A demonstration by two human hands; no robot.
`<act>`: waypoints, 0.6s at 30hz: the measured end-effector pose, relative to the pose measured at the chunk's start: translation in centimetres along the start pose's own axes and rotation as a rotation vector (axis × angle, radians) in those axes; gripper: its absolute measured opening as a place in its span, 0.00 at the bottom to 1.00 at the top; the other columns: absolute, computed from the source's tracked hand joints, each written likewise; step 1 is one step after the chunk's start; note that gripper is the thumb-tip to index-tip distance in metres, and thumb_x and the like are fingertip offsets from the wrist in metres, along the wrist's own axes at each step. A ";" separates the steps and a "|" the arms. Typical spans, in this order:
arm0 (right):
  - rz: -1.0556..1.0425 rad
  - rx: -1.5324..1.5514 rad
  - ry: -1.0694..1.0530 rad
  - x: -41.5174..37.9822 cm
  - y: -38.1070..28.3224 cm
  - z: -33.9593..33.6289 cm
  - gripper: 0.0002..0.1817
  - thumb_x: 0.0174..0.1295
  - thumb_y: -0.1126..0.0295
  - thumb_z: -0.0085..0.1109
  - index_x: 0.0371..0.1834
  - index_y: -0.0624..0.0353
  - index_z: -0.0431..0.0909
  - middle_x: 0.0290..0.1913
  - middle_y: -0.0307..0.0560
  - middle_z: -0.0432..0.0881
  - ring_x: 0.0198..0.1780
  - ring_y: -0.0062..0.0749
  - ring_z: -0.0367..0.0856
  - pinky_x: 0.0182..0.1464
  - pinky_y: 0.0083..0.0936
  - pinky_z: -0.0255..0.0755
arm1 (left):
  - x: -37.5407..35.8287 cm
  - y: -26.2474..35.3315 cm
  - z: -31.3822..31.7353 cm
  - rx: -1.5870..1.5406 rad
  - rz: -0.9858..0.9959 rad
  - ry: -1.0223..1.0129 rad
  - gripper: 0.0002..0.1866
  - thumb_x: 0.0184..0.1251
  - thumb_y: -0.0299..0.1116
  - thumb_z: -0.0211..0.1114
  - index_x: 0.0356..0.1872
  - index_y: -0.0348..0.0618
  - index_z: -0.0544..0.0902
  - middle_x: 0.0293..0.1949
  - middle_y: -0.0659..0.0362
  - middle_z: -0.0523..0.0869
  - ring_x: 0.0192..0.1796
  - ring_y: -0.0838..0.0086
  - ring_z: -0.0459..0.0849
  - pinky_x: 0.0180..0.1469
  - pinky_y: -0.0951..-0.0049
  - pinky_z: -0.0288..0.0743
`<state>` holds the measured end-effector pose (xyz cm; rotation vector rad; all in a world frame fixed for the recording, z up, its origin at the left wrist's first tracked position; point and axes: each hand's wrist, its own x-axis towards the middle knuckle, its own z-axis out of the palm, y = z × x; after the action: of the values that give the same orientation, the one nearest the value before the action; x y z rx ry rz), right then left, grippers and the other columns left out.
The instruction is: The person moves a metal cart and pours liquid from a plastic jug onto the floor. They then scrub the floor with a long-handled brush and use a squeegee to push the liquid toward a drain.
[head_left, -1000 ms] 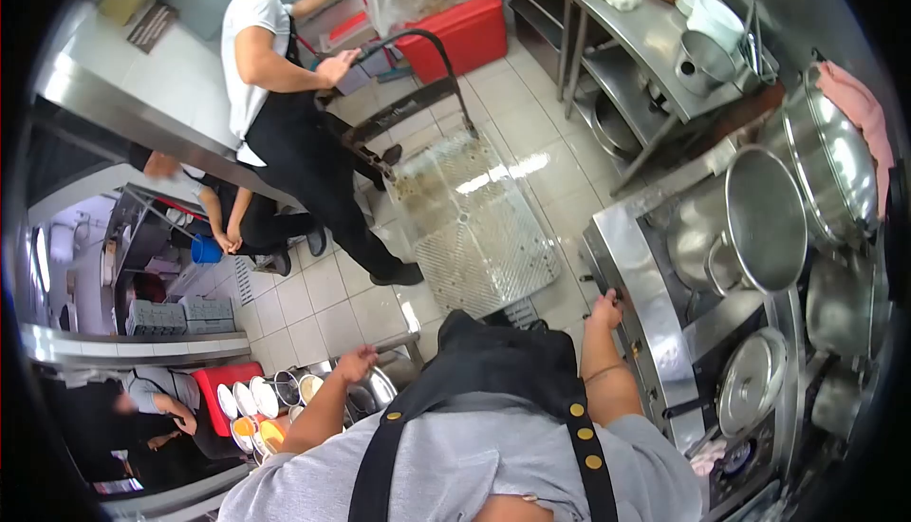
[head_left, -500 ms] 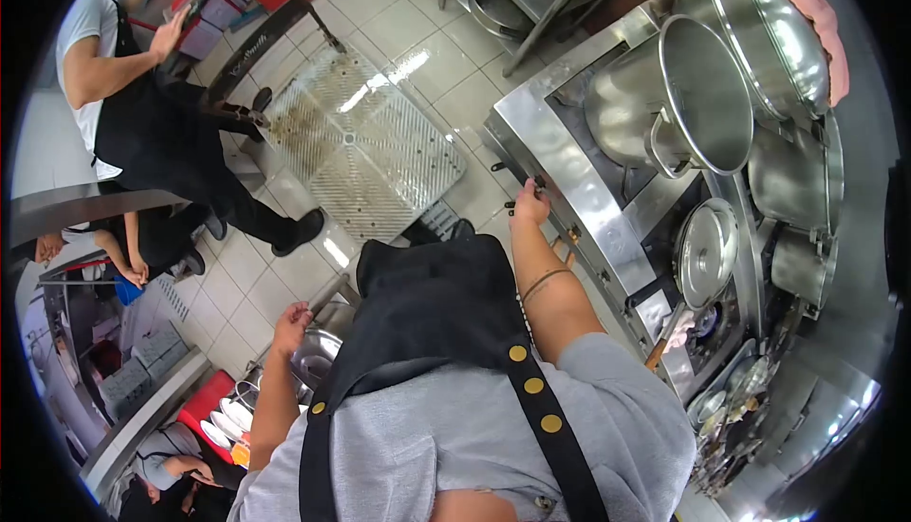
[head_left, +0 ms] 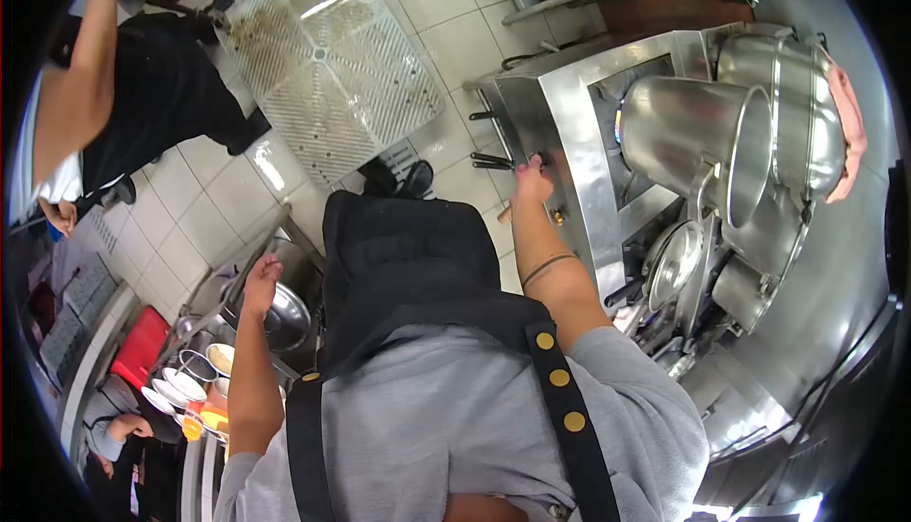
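My right hand [head_left: 532, 182] reaches the front panel of the steel stove [head_left: 531, 109], its fingers closed around a small gas knob [head_left: 536, 158] that they mostly cover. Black lever handles [head_left: 491, 161] stick out beside it. On the burner stands a tall steel stockpot [head_left: 669, 125], tilted in this view, with a blue flame [head_left: 619, 127] at its base. My left hand [head_left: 262, 285] hangs at my side with fingers curled and nothing visible in them, close to a steel bowl [head_left: 287, 318].
A lidded pan [head_left: 676, 264] and a large pot [head_left: 792, 114] with a pink cloth [head_left: 845, 133] stand on the stove. A wet ridged platform trolley [head_left: 327, 66] is on the tiled floor. A co-worker [head_left: 142, 85] stands at left; plates [head_left: 180, 384] are behind left.
My view has turned and moved toward the stove. My right hand stays at the front panel, and a flame now shows under the stockpot. The co-worker has shifted toward the view's left edge.
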<state>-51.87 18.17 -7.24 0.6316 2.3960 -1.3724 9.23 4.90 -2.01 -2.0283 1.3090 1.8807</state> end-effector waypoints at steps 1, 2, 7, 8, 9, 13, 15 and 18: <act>0.000 -0.004 -0.004 0.1 0.1 0.0 0.24 0.72 0.59 0.66 0.53 0.75 0.79 0.47 0.55 0.87 0.43 0.35 0.86 0.45 0.32 0.80 | 0.1 -0.3 0.6 -0.011 -0.019 -0.008 0.19 0.75 0.30 0.64 0.63 0.36 0.80 0.49 0.59 0.88 0.53 0.75 0.84 0.61 0.74 0.75; 0.000 -0.001 -0.007 -0.1 -0.2 0.1 0.26 0.72 0.58 0.66 0.54 0.75 0.78 0.48 0.56 0.86 0.43 0.36 0.86 0.45 0.30 0.80 | 0.3 -0.5 1.2 -0.036 -0.032 -0.010 0.19 0.75 0.30 0.64 0.64 0.36 0.80 0.49 0.59 0.87 0.53 0.75 0.84 0.62 0.74 0.75; 0.025 -0.068 0.036 -2.3 -2.1 0.6 0.27 0.71 0.56 0.68 0.54 0.76 0.77 0.48 0.55 0.85 0.42 0.35 0.86 0.44 0.28 0.81 | -0.5 -0.1 3.2 -0.065 -0.093 -0.048 0.20 0.75 0.30 0.65 0.65 0.38 0.80 0.50 0.59 0.87 0.54 0.76 0.83 0.64 0.75 0.73; 0.013 -0.029 0.044 -1.8 -1.6 0.9 0.27 0.71 0.56 0.68 0.53 0.75 0.77 0.46 0.54 0.85 0.42 0.35 0.86 0.43 0.28 0.81 | -0.2 -0.7 3.2 -0.066 -0.094 -0.049 0.20 0.75 0.30 0.65 0.65 0.38 0.80 0.50 0.59 0.87 0.54 0.76 0.83 0.64 0.75 0.73; 0.002 0.011 0.052 -1.5 -1.2 1.2 0.27 0.71 0.55 0.68 0.52 0.74 0.77 0.44 0.53 0.85 0.41 0.35 0.86 0.43 0.29 0.81 | 0.0 -1.3 3.2 -0.092 -0.083 -0.064 0.20 0.75 0.31 0.65 0.65 0.38 0.80 0.50 0.60 0.87 0.54 0.76 0.83 0.63 0.75 0.73; 0.038 0.070 0.053 -0.3 -0.5 1.4 0.26 0.71 0.55 0.68 0.51 0.73 0.77 0.43 0.52 0.85 0.40 0.35 0.86 0.42 0.29 0.81 | -0.4 -0.4 2.8 -0.089 -0.090 -0.043 0.20 0.75 0.31 0.65 0.64 0.39 0.80 0.48 0.61 0.86 0.53 0.77 0.82 0.63 0.75 0.72; 0.036 0.058 0.071 -0.5 -0.4 1.3 0.28 0.70 0.52 0.69 0.50 0.73 0.78 0.41 0.52 0.86 0.40 0.34 0.86 0.42 0.29 0.81 | 0.1 -0.9 2.3 -0.094 -0.080 -0.031 0.20 0.75 0.32 0.66 0.65 0.39 0.80 0.49 0.61 0.86 0.53 0.77 0.82 0.63 0.75 0.73; 0.076 -0.057 0.124 -0.7 -1.0 1.8 0.30 0.66 0.49 0.72 0.47 0.73 0.79 0.40 0.53 0.87 0.38 0.33 0.87 0.41 0.29 0.81 | 1.0 -1.6 2.5 -0.134 -0.068 -0.021 0.20 0.75 0.32 0.66 0.65 0.40 0.80 0.49 0.61 0.87 0.53 0.77 0.82 0.62 0.75 0.73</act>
<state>-51.71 16.00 -7.07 0.8054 2.4692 -1.2637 8.20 6.82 -4.24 -2.0795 1.1225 2.0036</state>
